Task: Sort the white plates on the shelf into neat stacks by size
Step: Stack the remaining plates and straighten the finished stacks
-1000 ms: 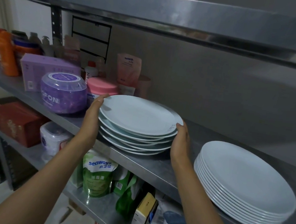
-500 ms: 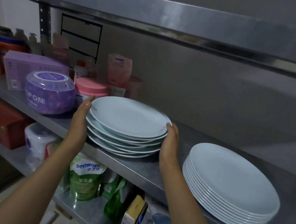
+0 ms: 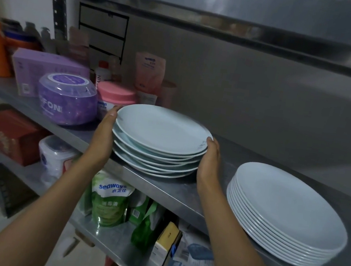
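I found the smaller plate stack (image 3: 161, 144) sitting on the middle metal shelf (image 3: 183, 193), near its front edge, with the purple tub (image 3: 66, 99) just beside it to the left. My left hand (image 3: 103, 135) was pressed flat against the stack's left side, fingers extended upward along the rims, thumb side toward me. My right hand (image 3: 209, 158) was cupped against the right side in the same manner. Both hands were open-palmed and bracing the stack between them; neither was curled under a plate, and I could not tell whether the stack was lifted at all.

The plates in this stack sat unevenly, rims offset from one another. I judged them glazed ceramic: stiff, smooth, likely slippery at the rim, heavy as a group and liable to chip. A hold from opposite sides low on the stack, with fingers under the bottom plate, would be safer than squeezing the rims.

The larger plate stack (image 3: 285, 215) stood well apart to the right on the same shelf, evenly aligned, its front edge close to the shelf lip.

The shelf surface was bare steel, hard and smooth, so plates could slide on it. Lighting was dim. The upper shelf (image 3: 209, 21) limited headroom. Bottles and refill pouches (image 3: 109, 200) crowded the lower shelf.
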`<state>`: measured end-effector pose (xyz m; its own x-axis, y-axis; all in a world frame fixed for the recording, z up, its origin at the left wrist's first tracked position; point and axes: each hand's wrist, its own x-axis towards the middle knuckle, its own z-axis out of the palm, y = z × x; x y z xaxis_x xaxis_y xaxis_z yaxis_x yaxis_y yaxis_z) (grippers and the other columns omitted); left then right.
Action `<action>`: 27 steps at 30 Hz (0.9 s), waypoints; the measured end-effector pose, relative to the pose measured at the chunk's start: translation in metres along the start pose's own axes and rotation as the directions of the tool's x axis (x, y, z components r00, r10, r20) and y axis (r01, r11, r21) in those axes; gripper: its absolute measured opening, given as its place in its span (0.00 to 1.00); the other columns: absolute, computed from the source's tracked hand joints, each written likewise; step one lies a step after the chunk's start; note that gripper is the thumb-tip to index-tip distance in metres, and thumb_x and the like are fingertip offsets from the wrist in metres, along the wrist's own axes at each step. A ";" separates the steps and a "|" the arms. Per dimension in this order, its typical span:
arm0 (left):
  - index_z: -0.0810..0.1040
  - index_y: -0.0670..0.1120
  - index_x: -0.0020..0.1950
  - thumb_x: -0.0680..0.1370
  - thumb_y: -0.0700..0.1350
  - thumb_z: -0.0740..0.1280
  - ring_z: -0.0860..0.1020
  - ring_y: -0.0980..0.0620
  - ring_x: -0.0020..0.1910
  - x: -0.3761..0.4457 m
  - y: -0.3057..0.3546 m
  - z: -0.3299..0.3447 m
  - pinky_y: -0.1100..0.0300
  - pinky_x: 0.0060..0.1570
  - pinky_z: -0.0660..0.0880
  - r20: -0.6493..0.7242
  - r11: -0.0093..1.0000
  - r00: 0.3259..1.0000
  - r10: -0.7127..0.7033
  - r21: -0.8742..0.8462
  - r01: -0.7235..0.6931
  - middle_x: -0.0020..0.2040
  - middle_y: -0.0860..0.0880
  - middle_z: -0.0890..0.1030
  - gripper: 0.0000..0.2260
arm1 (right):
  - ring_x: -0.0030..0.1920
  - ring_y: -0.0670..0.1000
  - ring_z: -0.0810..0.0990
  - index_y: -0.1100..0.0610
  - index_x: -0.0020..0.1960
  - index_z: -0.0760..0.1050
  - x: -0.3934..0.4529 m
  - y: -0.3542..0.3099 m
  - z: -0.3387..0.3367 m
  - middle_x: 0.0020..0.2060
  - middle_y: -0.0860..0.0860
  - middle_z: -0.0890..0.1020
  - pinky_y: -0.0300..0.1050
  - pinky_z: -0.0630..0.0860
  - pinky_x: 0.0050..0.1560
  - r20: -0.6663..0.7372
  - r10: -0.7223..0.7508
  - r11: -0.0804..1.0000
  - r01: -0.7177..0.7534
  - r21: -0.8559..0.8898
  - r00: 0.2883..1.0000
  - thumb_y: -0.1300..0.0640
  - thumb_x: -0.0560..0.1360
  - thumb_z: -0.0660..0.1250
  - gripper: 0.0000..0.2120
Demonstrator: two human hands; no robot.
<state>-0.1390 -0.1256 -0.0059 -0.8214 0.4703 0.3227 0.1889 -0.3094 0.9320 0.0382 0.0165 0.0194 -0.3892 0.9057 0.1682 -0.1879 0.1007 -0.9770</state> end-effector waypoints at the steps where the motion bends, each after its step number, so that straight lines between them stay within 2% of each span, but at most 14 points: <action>1: 0.77 0.59 0.61 0.81 0.57 0.52 0.77 0.51 0.60 -0.001 0.000 0.000 0.44 0.65 0.70 0.002 1.000 1.000 -0.013 -0.001 0.013 0.60 0.53 0.81 0.17 | 0.60 0.50 0.77 0.54 0.64 0.74 -0.001 0.000 0.001 0.58 0.49 0.80 0.51 0.70 0.66 0.002 0.006 1.000 -0.006 -0.006 1.000 0.51 0.78 0.56 0.18; 5: 0.78 0.58 0.62 0.78 0.64 0.52 0.78 0.51 0.59 -0.003 -0.004 0.001 0.43 0.65 0.70 0.016 0.998 0.998 -0.062 0.019 0.062 0.59 0.51 0.81 0.21 | 0.59 0.49 0.78 0.53 0.62 0.77 0.001 0.008 0.005 0.57 0.47 0.82 0.54 0.70 0.67 0.002 0.047 0.999 -0.047 -0.025 0.999 0.40 0.69 0.55 0.28; 7: 0.76 0.55 0.65 0.76 0.67 0.51 0.76 0.51 0.62 -0.006 -0.008 0.002 0.44 0.67 0.68 -0.011 0.991 0.996 -0.091 0.094 0.092 0.62 0.50 0.80 0.27 | 0.58 0.49 0.79 0.54 0.60 0.78 0.002 0.012 0.005 0.55 0.47 0.83 0.54 0.70 0.67 0.009 0.072 0.997 -0.072 -0.037 0.997 0.39 0.69 0.55 0.29; 9: 0.71 0.56 0.70 0.73 0.72 0.51 0.71 0.53 0.67 -0.009 -0.010 0.003 0.46 0.70 0.63 0.001 0.979 0.998 -0.057 0.196 0.056 0.69 0.52 0.74 0.32 | 0.57 0.50 0.79 0.54 0.59 0.79 0.003 0.012 0.005 0.54 0.48 0.83 0.54 0.71 0.66 0.009 0.079 0.996 -0.078 -0.051 0.997 0.40 0.69 0.54 0.28; 12: 0.70 0.57 0.70 0.69 0.77 0.52 0.70 0.54 0.68 -0.009 -0.009 0.003 0.46 0.71 0.63 0.010 0.979 0.998 -0.059 0.195 0.056 0.70 0.53 0.73 0.36 | 0.58 0.50 0.78 0.55 0.61 0.77 -0.001 0.006 0.003 0.56 0.48 0.82 0.52 0.70 0.66 0.005 0.068 0.994 -0.067 -0.090 0.998 0.42 0.73 0.55 0.25; 15: 0.68 0.56 0.72 0.71 0.74 0.52 0.67 0.54 0.70 -0.010 -0.008 0.004 0.46 0.72 0.61 -0.011 0.981 0.999 -0.050 0.189 0.051 0.72 0.53 0.70 0.35 | 0.58 0.50 0.77 0.55 0.57 0.76 0.000 0.005 -0.001 0.52 0.47 0.81 0.45 0.70 0.60 -0.015 0.050 0.993 -0.051 -0.108 0.999 0.50 0.79 0.58 0.14; 16: 0.67 0.56 0.73 0.71 0.74 0.52 0.66 0.54 0.71 -0.010 -0.007 0.004 0.46 0.72 0.60 -0.019 0.982 0.999 -0.043 0.185 0.046 0.73 0.54 0.69 0.35 | 0.60 0.51 0.76 0.56 0.59 0.75 0.001 0.005 -0.002 0.54 0.48 0.80 0.46 0.69 0.62 -0.010 0.050 0.992 -0.051 -0.114 0.999 0.50 0.80 0.58 0.14; 18: 0.67 0.57 0.73 0.71 0.75 0.53 0.66 0.54 0.71 -0.011 -0.006 0.004 0.46 0.72 0.60 -0.016 0.987 0.999 -0.047 0.154 0.049 0.73 0.54 0.69 0.36 | 0.69 0.51 0.70 0.55 0.71 0.68 0.001 0.006 -0.003 0.68 0.50 0.73 0.50 0.65 0.70 0.010 0.068 0.991 -0.066 -0.117 0.998 0.49 0.79 0.58 0.22; 20: 0.68 0.58 0.71 0.70 0.75 0.53 0.68 0.54 0.70 -0.010 -0.005 0.003 0.46 0.71 0.61 0.004 0.989 0.999 -0.048 0.141 0.047 0.71 0.54 0.71 0.35 | 0.72 0.50 0.65 0.53 0.76 0.61 0.003 0.007 -0.003 0.73 0.49 0.67 0.49 0.61 0.73 0.028 0.079 0.994 -0.077 -0.080 0.996 0.51 0.80 0.59 0.26; 22: 0.68 0.59 0.71 0.71 0.74 0.54 0.68 0.54 0.70 -0.010 -0.005 0.003 0.46 0.71 0.62 0.024 0.986 0.999 -0.037 0.164 0.033 0.71 0.55 0.71 0.33 | 0.71 0.50 0.68 0.54 0.75 0.62 0.006 0.009 -0.002 0.72 0.49 0.68 0.49 0.63 0.72 0.051 0.092 0.995 -0.090 -0.041 0.994 0.53 0.79 0.60 0.26; 24: 0.67 0.58 0.72 0.73 0.72 0.55 0.66 0.54 0.71 -0.010 -0.005 0.002 0.46 0.72 0.60 0.041 0.982 0.999 -0.029 0.188 0.021 0.72 0.55 0.69 0.32 | 0.66 0.51 0.73 0.54 0.73 0.67 0.007 0.012 -0.002 0.68 0.51 0.74 0.50 0.68 0.69 0.092 0.085 0.995 -0.080 -0.060 0.992 0.55 0.76 0.61 0.25; 27: 0.64 0.55 0.75 0.80 0.62 0.50 0.63 0.52 0.73 -0.008 -0.003 0.001 0.47 0.74 0.57 0.041 0.971 0.999 -0.008 0.237 -0.002 0.75 0.52 0.65 0.25 | 0.60 0.51 0.78 0.55 0.69 0.71 0.007 0.015 -0.001 0.60 0.51 0.79 0.48 0.73 0.62 0.117 0.050 0.992 -0.036 -0.118 0.992 0.59 0.76 0.60 0.21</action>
<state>-0.1323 -0.1275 -0.0111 -0.8001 0.5064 0.3216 0.3129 -0.1052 0.9440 0.0333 0.0248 0.0056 -0.5011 0.8551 0.1332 -0.0659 0.1157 -0.9911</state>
